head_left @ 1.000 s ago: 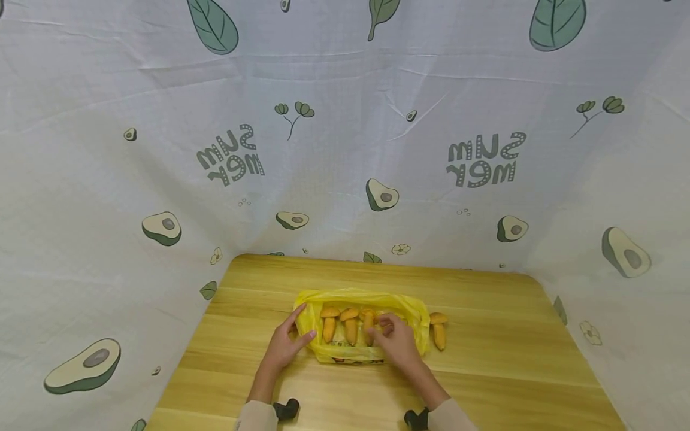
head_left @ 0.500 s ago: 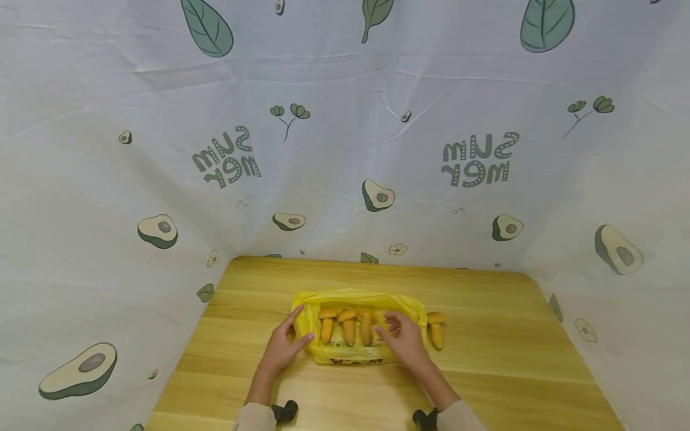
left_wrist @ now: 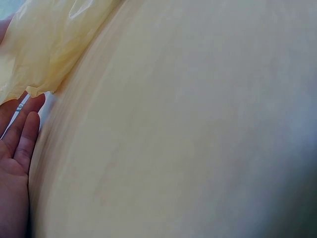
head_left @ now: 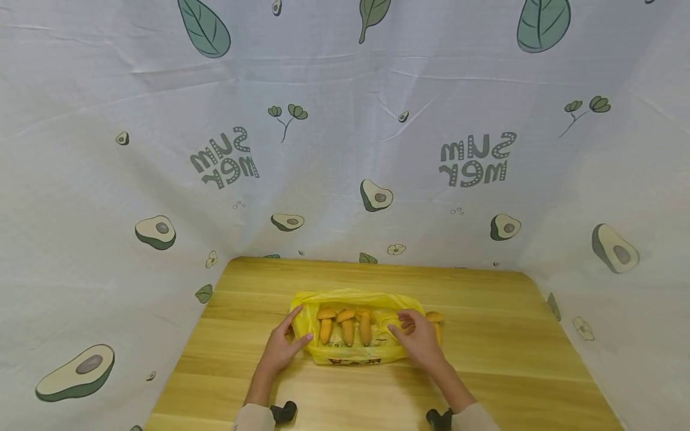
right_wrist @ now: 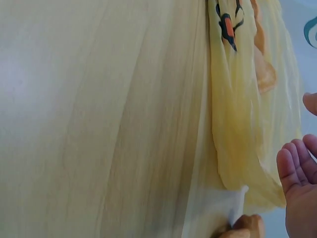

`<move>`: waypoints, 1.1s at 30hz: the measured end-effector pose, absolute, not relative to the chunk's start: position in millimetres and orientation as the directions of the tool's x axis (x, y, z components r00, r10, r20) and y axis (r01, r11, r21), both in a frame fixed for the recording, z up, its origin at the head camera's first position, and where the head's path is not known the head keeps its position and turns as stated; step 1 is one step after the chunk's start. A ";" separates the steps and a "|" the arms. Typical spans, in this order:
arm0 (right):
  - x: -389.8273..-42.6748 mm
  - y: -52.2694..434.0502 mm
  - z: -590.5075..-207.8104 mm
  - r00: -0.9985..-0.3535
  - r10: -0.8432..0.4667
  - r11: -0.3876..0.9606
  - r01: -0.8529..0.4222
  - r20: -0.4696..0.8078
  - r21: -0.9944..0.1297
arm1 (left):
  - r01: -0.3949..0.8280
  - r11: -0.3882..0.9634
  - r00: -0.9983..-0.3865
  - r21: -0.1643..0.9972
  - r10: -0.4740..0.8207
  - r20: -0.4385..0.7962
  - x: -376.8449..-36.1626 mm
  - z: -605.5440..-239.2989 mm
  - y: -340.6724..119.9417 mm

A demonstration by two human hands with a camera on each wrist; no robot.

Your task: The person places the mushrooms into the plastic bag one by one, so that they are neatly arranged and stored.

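A yellow plastic bag [head_left: 356, 357] lies on the table with its mouth spread upward. Inside it, three orange toy-like mushrooms stand side by side: a left one [head_left: 326, 329], a middle one [head_left: 347, 332] and a right one [head_left: 365, 332]. My left hand [head_left: 280, 349] holds the bag's left end between thumb and fingers. Over the bag's right end hovers my right hand [head_left: 423, 341], fingers loosely bent around nothing. Just beyond it on the table lies another mushroom [head_left: 434, 317], partly hidden by that hand; its orange-brown end [right_wrist: 250, 225] shows in the right wrist view.
The wooden table [head_left: 512, 341] extends to both sides of the bag and in front of it. A white cloth [head_left: 323, 149] printed with avocados and leaves hangs behind and along the sides. Black wrist mounts [head_left: 284, 412] sit by both sleeves.
My right hand has left the right mushroom in the bag and moved rightward, over the bag's right end to the mushroom outside. My left hand has stayed at the bag's left end.
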State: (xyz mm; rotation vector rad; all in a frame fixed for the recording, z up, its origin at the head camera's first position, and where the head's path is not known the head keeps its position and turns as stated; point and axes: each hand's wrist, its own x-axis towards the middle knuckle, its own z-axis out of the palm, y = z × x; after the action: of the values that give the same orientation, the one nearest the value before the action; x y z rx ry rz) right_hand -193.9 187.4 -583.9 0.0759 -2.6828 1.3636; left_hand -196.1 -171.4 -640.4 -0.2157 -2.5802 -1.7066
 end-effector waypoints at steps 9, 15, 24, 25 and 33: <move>-196.8 209.0 -579.3 -0.980 0.020 0.625 -0.143 0.199 -0.768 | 0.141 0.378 -0.989 0.915 0.093 0.114 -196.1 -638.4 -171.2; -195.7 220.4 -575.4 -0.973 0.038 0.623 -0.155 0.227 -0.767 | 0.137 0.371 -0.989 0.918 0.096 0.109 -195.1 -636.0 -170.6; -193.9 238.2 -572.3 -0.971 0.062 0.600 -0.147 0.230 -0.786 | 0.130 0.367 -0.990 0.921 0.095 0.101 -195.8 -637.4 -170.3; -193.3 240.4 -572.1 -0.971 0.060 0.600 -0.151 0.233 -0.785 | 0.128 0.366 -0.990 0.922 0.096 0.100 -195.9 -637.9 -170.5; -189.7 256.2 -572.9 -0.970 0.073 0.635 -0.135 0.232 -0.760 | 0.130 0.364 -0.989 0.922 0.107 0.097 -196.1 -640.1 -171.2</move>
State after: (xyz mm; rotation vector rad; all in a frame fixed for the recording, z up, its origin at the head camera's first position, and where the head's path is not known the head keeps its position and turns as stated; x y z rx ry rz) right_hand -189.7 256.2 -572.9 0.0505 -2.6165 1.2457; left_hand -196.1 -171.2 -640.1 -0.2241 -2.5778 -1.7462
